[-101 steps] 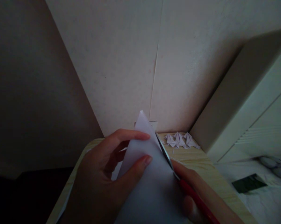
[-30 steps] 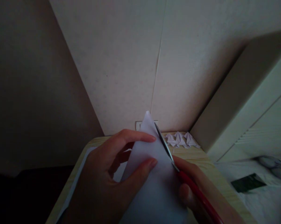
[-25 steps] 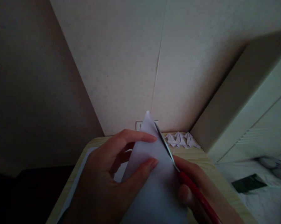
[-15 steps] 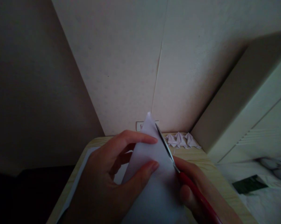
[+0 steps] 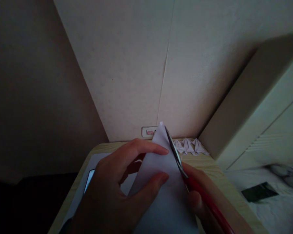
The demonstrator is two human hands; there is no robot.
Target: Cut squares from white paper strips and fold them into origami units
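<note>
A sheet of white paper, its top coming to a narrow point, is held up in front of me. My left hand grips it from the left, with index finger and thumb across its front and the other fingers behind. My right hand is closed round red-handled scissors. The scissors' blades point up and to the left along the paper's right edge, near its tip. Whether the blades are parted is hard to make out. Part of the right hand is hidden by the handle.
Several small folded paper figures sit at the back of the wooden table. More white paper and a lit screen lie left. A wall socket is behind; a dark green packet lies right on white fabric.
Both hands, the paper and the scissors have shifted slightly right, and the paper's tip sits a little lower. More of the wall socket shows, and the lit screen has come into sight.
</note>
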